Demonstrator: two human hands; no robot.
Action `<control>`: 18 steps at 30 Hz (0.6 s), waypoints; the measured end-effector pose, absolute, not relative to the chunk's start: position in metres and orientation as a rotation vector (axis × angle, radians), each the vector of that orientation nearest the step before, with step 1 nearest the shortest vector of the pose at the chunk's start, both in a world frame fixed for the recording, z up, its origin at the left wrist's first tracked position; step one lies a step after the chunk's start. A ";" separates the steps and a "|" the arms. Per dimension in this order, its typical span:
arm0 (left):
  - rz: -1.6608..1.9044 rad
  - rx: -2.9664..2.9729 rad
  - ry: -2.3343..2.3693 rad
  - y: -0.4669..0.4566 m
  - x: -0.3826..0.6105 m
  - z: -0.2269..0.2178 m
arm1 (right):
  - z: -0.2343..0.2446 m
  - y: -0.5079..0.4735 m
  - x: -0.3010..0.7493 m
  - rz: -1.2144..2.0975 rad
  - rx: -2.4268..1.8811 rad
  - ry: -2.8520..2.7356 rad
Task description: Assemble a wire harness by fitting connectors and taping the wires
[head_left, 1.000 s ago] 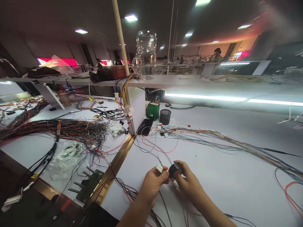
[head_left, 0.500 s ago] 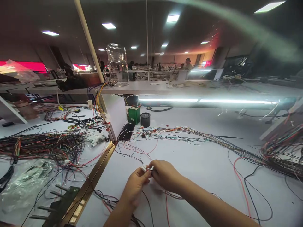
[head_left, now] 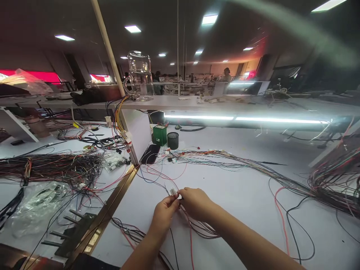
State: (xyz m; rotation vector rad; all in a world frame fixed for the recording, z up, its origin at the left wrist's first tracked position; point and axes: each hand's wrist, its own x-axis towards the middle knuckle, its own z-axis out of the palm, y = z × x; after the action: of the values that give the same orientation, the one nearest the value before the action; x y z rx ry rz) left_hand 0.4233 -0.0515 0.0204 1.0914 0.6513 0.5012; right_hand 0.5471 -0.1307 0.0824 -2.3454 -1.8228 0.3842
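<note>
A small white plastic connector (head_left: 173,191) shows at the fingertips of my left hand (head_left: 164,213), whose thumb and fingers are pinched round it. Right beside it, my right hand (head_left: 195,202) has its fingers closed at the connector's right side; they appear to grip a thin wire, though its end is hidden by the fingers. Red and dark wires (head_left: 201,227) run out below my hands across the white tabletop. More thin wires (head_left: 157,182) loop on the table just beyond the connector.
A long wire bundle (head_left: 239,160) crosses the table to a thick heap at right. A black mesh cup (head_left: 173,140), a green box (head_left: 159,135) and a dark phone (head_left: 150,153) stand or lie by the divider. Tangled wires (head_left: 62,167) and a plastic bag (head_left: 39,210) lie at left.
The connector has turned more upright in my left fingers and shows more of its body. Both hands stay close together, and the view has shifted slightly.
</note>
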 end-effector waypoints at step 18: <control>0.476 1.115 0.754 -0.039 0.436 0.015 | 0.116 -0.170 0.470 0.150 -1.378 -2.439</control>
State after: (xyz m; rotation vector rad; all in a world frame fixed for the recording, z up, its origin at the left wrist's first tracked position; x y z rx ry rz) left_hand 0.4360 -0.0389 0.0154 1.1149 0.7541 0.4755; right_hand 0.4700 -0.1695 0.1162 -1.3779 -2.4395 0.1498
